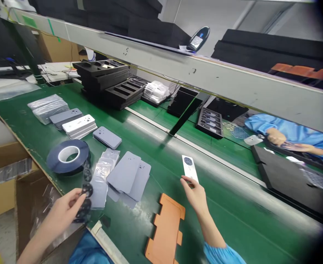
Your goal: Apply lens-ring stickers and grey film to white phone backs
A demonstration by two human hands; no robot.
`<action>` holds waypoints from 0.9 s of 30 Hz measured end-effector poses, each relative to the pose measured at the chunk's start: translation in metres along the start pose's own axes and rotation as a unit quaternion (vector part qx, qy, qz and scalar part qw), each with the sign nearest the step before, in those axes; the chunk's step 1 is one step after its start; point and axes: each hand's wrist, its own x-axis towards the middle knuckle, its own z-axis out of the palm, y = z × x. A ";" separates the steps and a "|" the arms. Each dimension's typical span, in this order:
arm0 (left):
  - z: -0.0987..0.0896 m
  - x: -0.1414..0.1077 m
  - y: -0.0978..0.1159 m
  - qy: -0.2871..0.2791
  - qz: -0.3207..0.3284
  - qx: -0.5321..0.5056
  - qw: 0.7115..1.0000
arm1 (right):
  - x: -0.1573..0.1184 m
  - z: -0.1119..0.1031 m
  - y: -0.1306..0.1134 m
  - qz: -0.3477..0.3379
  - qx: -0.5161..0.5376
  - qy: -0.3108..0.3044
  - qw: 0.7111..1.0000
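My left hand (pixel 62 211) pinches a strip of round black stickers (pixel 87 175) that hangs from a dark tape roll (pixel 54 161) with a white core. My right hand (pixel 196 192) grips the lower end of a white phone-shaped panel (pixel 190 171); a dark round disc covers the panel's upper end. Between my hands lie loose grey phone-shaped panels (pixel 125 172) and a pile of clear-wrapped ones (pixel 99 194). Below my right hand an orange notched fixture (pixel 165 227) rests on the green table (pixel 219 220).
Farther left are a white panel stack (pixel 80 126), a grey stack (pixel 106 137) and wrapped panels (pixel 48 106). Black foam trays (pixel 123 91) stand behind. A metal post (pixel 185 115) and a shelf beam (pixel 156 55) cross ahead. At right, a co-worker's hands (pixel 277 136) handle a flat piece.
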 end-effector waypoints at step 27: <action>0.082 -0.034 0.055 -0.146 0.190 -0.022 0.971 | -0.205 0.080 -0.081 -0.025 0.306 -0.396 0.865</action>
